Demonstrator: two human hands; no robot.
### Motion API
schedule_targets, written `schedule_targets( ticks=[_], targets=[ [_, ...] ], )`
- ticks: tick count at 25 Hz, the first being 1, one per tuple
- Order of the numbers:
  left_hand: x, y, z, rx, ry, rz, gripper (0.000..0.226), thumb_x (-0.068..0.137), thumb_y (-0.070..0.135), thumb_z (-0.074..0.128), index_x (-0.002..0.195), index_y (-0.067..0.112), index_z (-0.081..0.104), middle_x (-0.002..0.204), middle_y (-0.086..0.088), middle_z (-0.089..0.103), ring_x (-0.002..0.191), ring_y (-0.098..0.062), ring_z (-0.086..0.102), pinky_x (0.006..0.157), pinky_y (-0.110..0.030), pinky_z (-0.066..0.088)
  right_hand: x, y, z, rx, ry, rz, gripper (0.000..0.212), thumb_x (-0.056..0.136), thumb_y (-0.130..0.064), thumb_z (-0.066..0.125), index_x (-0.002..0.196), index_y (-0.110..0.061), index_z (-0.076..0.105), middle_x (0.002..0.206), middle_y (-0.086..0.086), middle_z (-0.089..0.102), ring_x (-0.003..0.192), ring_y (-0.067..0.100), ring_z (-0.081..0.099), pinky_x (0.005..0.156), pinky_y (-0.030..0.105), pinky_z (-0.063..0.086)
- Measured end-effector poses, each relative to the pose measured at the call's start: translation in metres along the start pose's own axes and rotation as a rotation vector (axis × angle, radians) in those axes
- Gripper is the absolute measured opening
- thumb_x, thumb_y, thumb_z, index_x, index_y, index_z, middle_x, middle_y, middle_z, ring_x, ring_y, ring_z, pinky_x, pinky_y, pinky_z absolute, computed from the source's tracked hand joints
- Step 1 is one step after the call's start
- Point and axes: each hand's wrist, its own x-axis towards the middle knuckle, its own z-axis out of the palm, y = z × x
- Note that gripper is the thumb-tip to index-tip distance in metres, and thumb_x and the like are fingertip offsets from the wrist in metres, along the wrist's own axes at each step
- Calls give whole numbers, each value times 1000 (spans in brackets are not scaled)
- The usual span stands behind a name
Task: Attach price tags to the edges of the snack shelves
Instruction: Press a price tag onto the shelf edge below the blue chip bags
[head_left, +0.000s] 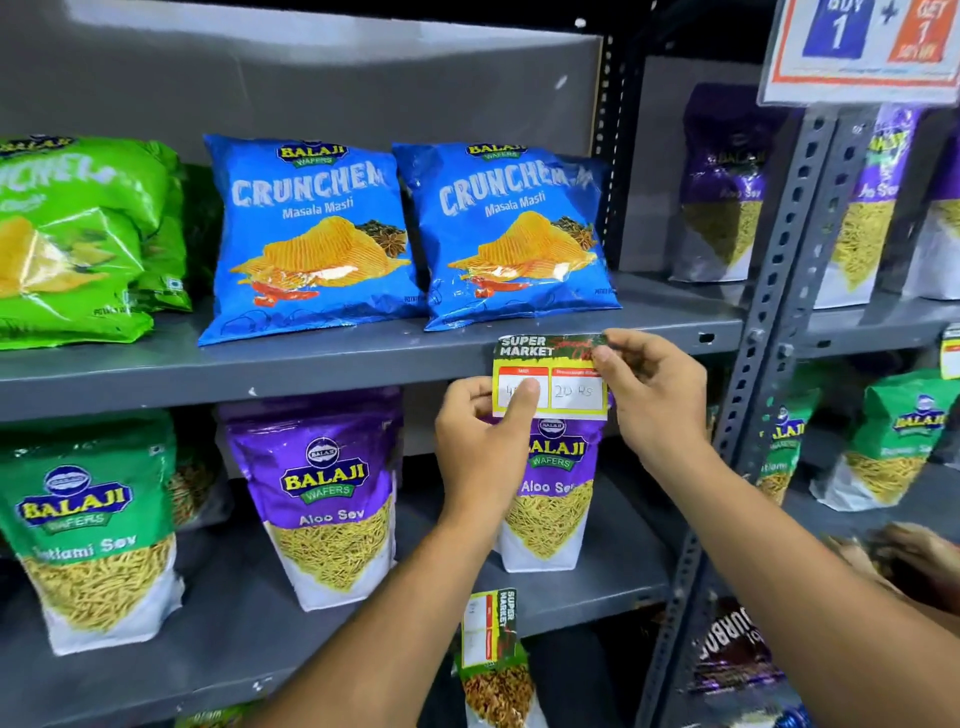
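Head view, and both hands are on the price tag (563, 379) right at the front lip of the grey shelf edge (311, 371). The left hand (483, 431) pinches the tag's lower left corner, thumb flat across the printed box, fingers tucked behind. The right hand (652, 387) nips the upper right corner between thumb and forefinger. It looks a thin, glossy card, light as anything, so it should bend easily and could crease if squeezed; holding opposite corners keeps it flat for pressing on. Just above the hands sit two blue Crunchem bags (410, 234); directly behind them, a purple Aloo Sev pouch (553, 499). Below the wrists another tag (488, 629) hangs sideways.
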Motion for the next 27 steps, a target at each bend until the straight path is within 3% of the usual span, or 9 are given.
schedule_targets(
  ticks=[2,6,10,14,19,24,27],
  targets=[
    [2,-2,1,-21,47,25,23,67,43,77,78,29,63,82,-1,73,79,-21,71,71,-40,58,-1,1,0,31,-14,-22,18,84,-8,66,86,-26,65,79,-5,67,67,2,62,65,22,56],
    [2,-7,2,-1,82,61,9,79,32,73,76,27,67,77,-2,73,71,-13,68,65,-34,55,-5,11,-2,53,-46,-8,20,84,-7,66,83,-27,64,79,-4,67,65,-3,61,63,14,53],
    [3,-12,5,23,104,59,15,82,31,70,79,16,71,75,-3,73,68,-11,65,64,-33,54,-6,20,-2,74,-59,39,18,84,-10,67,82,-27,64,83,0,68,72,5,63,69,21,55],
    [8,-8,6,37,131,84,12,82,29,70,76,19,69,71,2,70,64,-5,64,60,-27,51,-5,20,-2,97,-73,72,18,83,-9,68,80,-27,64,82,1,69,77,14,64,75,34,56],
    [10,-3,8,4,165,113,12,83,27,70,73,20,66,68,7,67,59,2,61,56,-16,47,2,10,-1,103,-80,18,18,83,-10,68,81,-28,66,83,-2,69,77,13,64,78,36,56],
    [16,1,14,-2,222,94,18,79,32,73,69,18,68,67,6,69,60,-3,61,59,-23,49,9,10,2,59,-61,-14,12,82,-18,71,82,-29,67,82,-4,70,77,11,66,78,37,58],
    [16,3,15,-38,293,9,32,72,37,78,56,18,59,52,8,58,50,-6,51,55,-27,43,12,7,4,-26,11,-39,15,77,-27,74,72,-30,60,67,-9,64,63,5,61,66,33,55]
  ],
)
